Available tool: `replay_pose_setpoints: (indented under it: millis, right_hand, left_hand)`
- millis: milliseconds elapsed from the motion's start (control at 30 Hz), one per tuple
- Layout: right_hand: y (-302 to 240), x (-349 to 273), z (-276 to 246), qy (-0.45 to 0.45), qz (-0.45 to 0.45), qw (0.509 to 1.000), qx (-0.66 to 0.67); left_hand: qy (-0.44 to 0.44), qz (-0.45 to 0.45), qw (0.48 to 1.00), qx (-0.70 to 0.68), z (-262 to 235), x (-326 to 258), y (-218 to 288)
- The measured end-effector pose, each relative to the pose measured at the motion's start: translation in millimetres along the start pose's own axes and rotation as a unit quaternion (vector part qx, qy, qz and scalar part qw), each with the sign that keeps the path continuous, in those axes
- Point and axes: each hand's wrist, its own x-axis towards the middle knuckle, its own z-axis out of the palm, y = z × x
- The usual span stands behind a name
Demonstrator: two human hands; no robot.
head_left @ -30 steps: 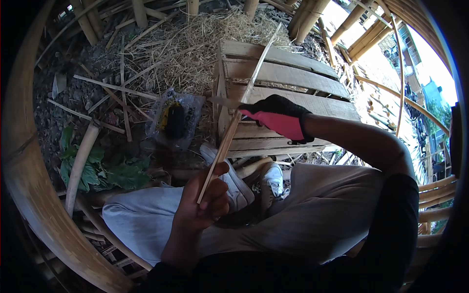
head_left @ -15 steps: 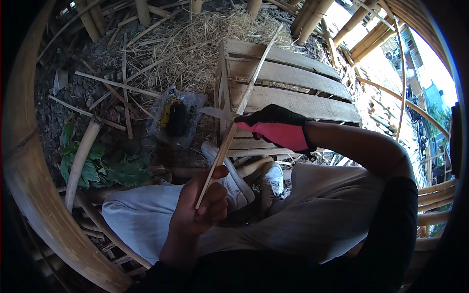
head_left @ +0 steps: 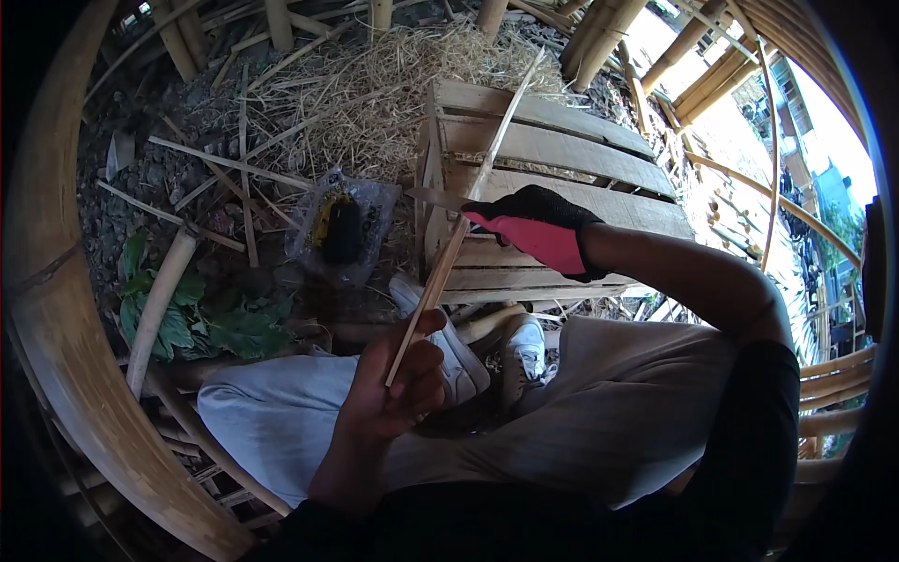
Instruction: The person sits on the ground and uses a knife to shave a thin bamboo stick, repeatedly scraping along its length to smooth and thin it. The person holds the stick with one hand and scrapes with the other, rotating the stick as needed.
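A long, narrow bamboo strip [head_left: 440,273] slants up from my lap, its far part lying over a slatted wooden crate. My bare left hand [head_left: 398,382] is closed around its near end. Farther up the strip, my right hand [head_left: 534,229], in a black and pink glove, grips a knife [head_left: 436,197]. The blade sticks out to the left and lies across the strip; the handle is hidden in the glove. Whether the gloved fingers also touch the strip I cannot tell.
The wooden crate [head_left: 571,199] stands just ahead of my feet. Left of it lies a clear plastic bag [head_left: 370,229] with a black object [head_left: 341,230] on or in it. Dry straw [head_left: 375,94], loose sticks and green leaves [head_left: 234,330] cover the ground. A thick bamboo pole [head_left: 66,328] curves along the left.
My right hand and the knife have shifted slightly to the right and up along the strip. The blade's angle has changed and it looks darker. My left hand keeps its hold, barely moved.
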Motion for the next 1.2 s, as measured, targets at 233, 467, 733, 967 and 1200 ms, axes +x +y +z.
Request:
replay_pose_setpoints:
  millis: [233,467,733,967,1200]
  right_hand:
    - [-9.9,-13.5,5.9,0.056,-0.068,0.995,-0.050]
    - [-32.5,-25.9,8.5,-0.027,-0.026,0.997,-0.070]
    - [-9.3,-5.1,1.9,-0.021,-0.133,0.985,-0.110]
    - [-23.6,-12.0,-10.7,-0.128,0.023,0.988,0.082]
    - [-20.0,-19.5,-5.0,-0.055,0.060,0.989,0.122]
  left_hand:
    - [-0.020,0.003,1.000,-0.014,1.7,-1.7,-2.5]
    - [-0.022,0.006,1.000,-0.020,-2.7,-0.6,-1.8]
    - [-0.013,0.022,0.999,0.020,2.0,-3.8,-2.7]
    - [-0.015,0.033,0.997,0.068,8.8,-5.3,-2.2]
    - [-0.033,0.024,0.999,0.008,3.8,-1.2,3.2]
